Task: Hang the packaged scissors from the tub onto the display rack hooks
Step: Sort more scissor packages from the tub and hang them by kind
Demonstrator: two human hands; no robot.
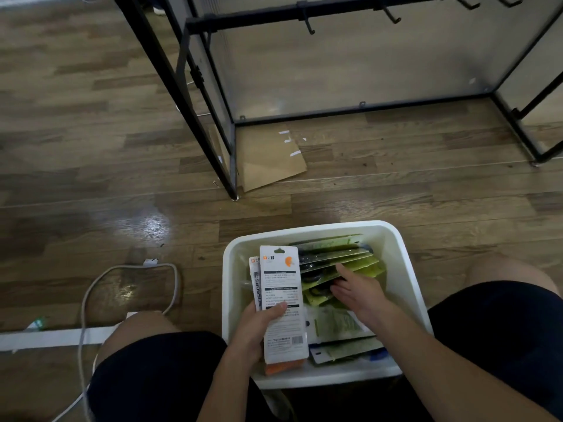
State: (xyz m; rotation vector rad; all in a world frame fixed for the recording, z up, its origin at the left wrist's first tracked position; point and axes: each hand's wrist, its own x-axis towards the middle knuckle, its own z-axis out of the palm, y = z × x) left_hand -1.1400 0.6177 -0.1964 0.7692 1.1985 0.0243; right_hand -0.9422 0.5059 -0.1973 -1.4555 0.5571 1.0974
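A white tub [405, 263] sits on the floor between my knees, holding several green-carded scissors packs [353, 261]. My left hand [254, 327] grips two white scissors packs [283, 303] upright at the tub's left side, backs facing me, thumb across the front one. Reaching into the tub, my right hand [359, 292] has its fingers on the green packs; whether it holds one is unclear. The black display rack [243, 22] stands ahead, with bare hooks [307, 24] on its crossbar at the top.
A brown paper bag [268, 159] lies by the rack's front left leg. On the wooden floor to my left, a white cable [91, 293] loops beside a white strip [54, 338]. The rack's right leg frame [530, 138] stands far right.
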